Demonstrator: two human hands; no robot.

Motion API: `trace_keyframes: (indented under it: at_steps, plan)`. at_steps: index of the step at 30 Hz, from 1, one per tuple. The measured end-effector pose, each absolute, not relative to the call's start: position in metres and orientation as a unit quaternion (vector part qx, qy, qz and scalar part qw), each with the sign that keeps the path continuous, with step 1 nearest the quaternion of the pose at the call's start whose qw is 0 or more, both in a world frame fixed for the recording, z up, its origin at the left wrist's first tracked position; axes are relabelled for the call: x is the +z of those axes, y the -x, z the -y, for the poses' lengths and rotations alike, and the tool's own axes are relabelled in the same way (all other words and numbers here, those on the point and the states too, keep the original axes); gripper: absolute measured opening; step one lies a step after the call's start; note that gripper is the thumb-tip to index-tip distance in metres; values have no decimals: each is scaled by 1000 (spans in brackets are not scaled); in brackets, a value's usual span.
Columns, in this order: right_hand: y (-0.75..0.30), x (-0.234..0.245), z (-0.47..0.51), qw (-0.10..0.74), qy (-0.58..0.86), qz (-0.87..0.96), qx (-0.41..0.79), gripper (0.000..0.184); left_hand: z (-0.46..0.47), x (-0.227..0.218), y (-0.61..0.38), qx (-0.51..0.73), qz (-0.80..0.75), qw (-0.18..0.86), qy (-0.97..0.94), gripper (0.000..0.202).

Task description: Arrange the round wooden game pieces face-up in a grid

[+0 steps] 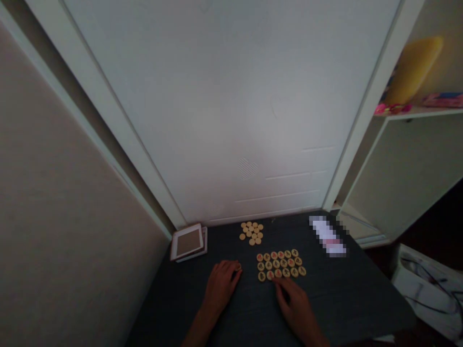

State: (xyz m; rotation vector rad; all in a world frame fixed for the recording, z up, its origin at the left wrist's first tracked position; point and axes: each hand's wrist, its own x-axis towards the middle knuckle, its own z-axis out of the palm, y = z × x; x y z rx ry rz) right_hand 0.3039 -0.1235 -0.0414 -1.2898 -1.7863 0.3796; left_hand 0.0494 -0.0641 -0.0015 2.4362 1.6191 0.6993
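Three rows of round wooden Chinese chess pieces lie on the dark table, their red and black characters facing up. My left hand rests left of these rows, its thumb and fingers closed on one Chinese chess piece at the tabletop. Along the front row, my right hand lies with its fingers stretched out and its thumb apart. Its fingertips touch or nearly touch the lower edge of a red-marked piece. Farther back is a loose cluster of pieces with no characters visible.
Framed flat items are stacked at the table's back left corner. A pixelated white object lies at the back right. A white panel rises behind the dark table. Right of the table stands a white box with cables.
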Motion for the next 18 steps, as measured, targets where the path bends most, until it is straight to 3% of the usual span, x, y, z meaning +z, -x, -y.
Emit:
trace_keyframes:
  at_steps: [6, 11, 18]
  plan:
    - [-298, -36, 128, 447, 483, 739, 144, 27, 101, 5, -78, 364, -508, 283, -728, 14]
    - [-283, -25, 134, 431, 433, 770, 185, 39, 128, 4, -104, 425, -476, 447, -628, 19]
    - [-277, -34, 137, 442, 450, 748, 208, 14, 133, -5, -111, 417, -506, 468, -592, 23]
